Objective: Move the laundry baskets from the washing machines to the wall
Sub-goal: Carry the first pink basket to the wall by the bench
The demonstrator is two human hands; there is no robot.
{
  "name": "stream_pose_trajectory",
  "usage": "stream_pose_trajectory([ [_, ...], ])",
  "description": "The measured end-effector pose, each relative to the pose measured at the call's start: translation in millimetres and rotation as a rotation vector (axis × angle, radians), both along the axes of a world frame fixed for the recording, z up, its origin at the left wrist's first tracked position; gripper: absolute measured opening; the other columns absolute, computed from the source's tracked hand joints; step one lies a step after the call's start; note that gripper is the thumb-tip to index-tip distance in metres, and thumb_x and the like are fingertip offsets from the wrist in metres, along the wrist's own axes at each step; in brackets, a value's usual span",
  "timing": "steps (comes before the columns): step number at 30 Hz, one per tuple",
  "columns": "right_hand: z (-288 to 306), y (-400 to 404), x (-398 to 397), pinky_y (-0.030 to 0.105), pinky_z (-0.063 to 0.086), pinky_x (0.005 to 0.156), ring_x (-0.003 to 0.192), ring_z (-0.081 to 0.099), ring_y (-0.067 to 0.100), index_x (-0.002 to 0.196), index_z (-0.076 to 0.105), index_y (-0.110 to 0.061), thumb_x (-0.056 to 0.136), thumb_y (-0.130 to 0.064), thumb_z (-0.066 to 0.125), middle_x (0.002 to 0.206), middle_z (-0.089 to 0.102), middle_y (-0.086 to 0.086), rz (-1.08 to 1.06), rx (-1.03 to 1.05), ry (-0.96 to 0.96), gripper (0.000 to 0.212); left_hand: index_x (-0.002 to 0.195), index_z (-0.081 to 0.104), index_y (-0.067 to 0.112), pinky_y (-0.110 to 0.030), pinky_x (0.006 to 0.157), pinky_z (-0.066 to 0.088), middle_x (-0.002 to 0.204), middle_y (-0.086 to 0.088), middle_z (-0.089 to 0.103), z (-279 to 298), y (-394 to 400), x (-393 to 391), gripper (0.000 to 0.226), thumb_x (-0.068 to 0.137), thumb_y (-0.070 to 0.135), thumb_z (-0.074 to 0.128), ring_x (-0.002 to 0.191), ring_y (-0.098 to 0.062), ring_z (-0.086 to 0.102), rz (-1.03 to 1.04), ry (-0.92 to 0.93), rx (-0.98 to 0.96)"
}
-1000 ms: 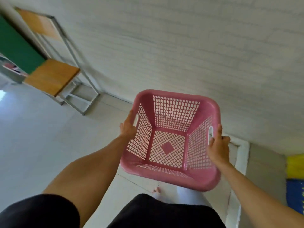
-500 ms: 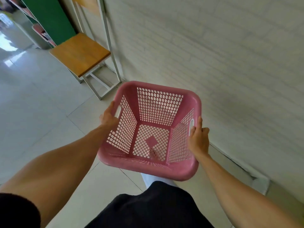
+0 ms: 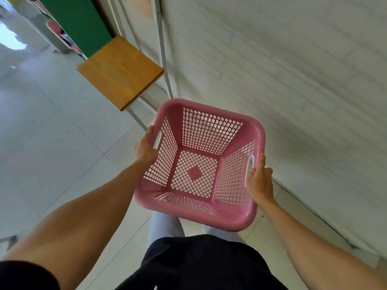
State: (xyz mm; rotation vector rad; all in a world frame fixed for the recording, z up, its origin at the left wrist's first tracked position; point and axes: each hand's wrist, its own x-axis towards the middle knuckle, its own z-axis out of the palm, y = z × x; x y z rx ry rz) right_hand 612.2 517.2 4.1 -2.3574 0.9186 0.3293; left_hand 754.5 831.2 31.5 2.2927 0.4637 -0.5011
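Observation:
An empty pink laundry basket [image 3: 211, 114] with latticed sides hangs in the air in front of me, above the tiled floor. My left hand [image 3: 146, 148] grips its left handle slot. My right hand [image 3: 259, 181] grips the right handle slot. The white brick wall [image 3: 293, 80] runs close along the basket's right side. No washing machine is in view.
A chair with a wooden seat [image 3: 119, 72] and a pale metal frame [image 3: 161, 49] stands against the wall just beyond the basket. A green panel [image 3: 79, 21] rises behind it. Pale tiled floor [image 3: 52, 132] stretches to the left. A baseboard [image 3: 314, 214] lines the wall's foot.
The view has swung left along the wall, so the chair now lies closer and the wall sits to the right. Both hands keep their hold on the basket.

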Motion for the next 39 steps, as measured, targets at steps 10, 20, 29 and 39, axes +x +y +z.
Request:
stream_pose_trajectory([
  [10,-26,77,101,0.032,0.053,0.04,0.061,0.064,0.025,0.155,0.008,-0.043,0.102,-0.028,0.04,0.112,0.048,0.022,-0.265,-0.047,0.037,0.063,0.132,0.05,0.01,-0.033,0.074,0.051,0.119,-0.009,0.062,-39,42,174,0.056,0.08,-0.005,0.062,0.095,-0.026,0.057,-0.348,0.15,0.109],
  [20,-95,99,154,0.034,0.057,0.039,0.063,0.068,0.023,0.154,0.012,-0.044,0.103,-0.024,0.043,0.107,0.052,0.013,-0.431,-0.004,0.06,0.063,0.116,0.064,0.007,-0.034,0.077,0.055,0.102,-0.013,0.069,-134,30,282,0.037,0.081,-0.006,0.059,0.083,-0.025,0.062,-0.477,0.151,0.22],
  [29,-185,90,175,0.026,0.055,0.042,0.058,0.067,0.012,0.149,0.035,-0.018,0.101,-0.012,0.049,0.084,0.064,0.004,-0.441,-0.022,0.089,0.05,0.125,0.062,0.013,-0.028,0.073,0.052,0.097,-0.004,0.066,-222,14,304,0.04,0.088,-0.001,0.057,0.08,-0.023,0.062,-0.468,0.085,0.196],
  [39,-229,96,192,0.038,0.054,0.068,0.084,0.062,0.035,0.161,0.015,-0.016,0.1,-0.016,0.05,0.116,0.053,0.025,-0.44,-0.09,0.129,0.071,0.126,0.059,0.026,-0.034,0.073,0.057,0.106,-0.001,0.072,-270,14,327,0.038,0.088,0.021,0.061,0.086,-0.026,0.07,-0.457,0.052,0.2],
])
